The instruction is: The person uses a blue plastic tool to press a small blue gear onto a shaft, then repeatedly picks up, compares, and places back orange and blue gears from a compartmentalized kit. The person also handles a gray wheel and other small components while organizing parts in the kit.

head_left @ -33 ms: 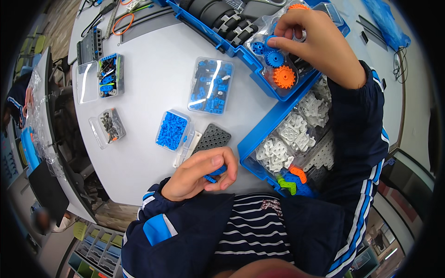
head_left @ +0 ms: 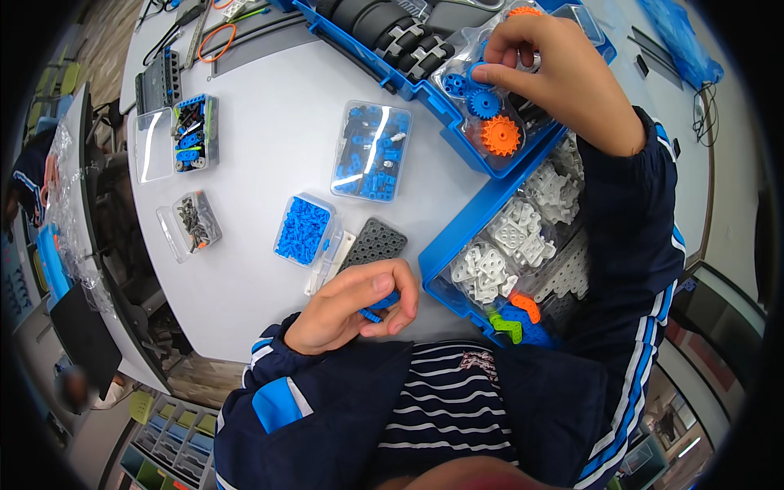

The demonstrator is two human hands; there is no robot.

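Note:
My left hand [head_left: 351, 309] is closed round small blue plastic parts [head_left: 380, 305] in front of my body; the fingers hide most of them. Beside it lies a dark grey perforated plate [head_left: 374, 242] on the table. Far right, my right hand [head_left: 539, 65] reaches over the upper blue bin [head_left: 457, 131]. Its thumb and fingers are closed on a round blue plastic part [head_left: 475, 73], seen only in part. Just below are a blue gear [head_left: 483, 103] and an orange gear [head_left: 501, 135] in clear packaging.
The lower blue bin [head_left: 437, 261] holds bagged white connectors [head_left: 516, 233] and grey plates. Black wheels [head_left: 380, 31] fill the upper bin's left side. Clear boxes of blue pins [head_left: 303, 229], blue parts [head_left: 371, 151] and mixed pieces [head_left: 193, 135] stand on the table.

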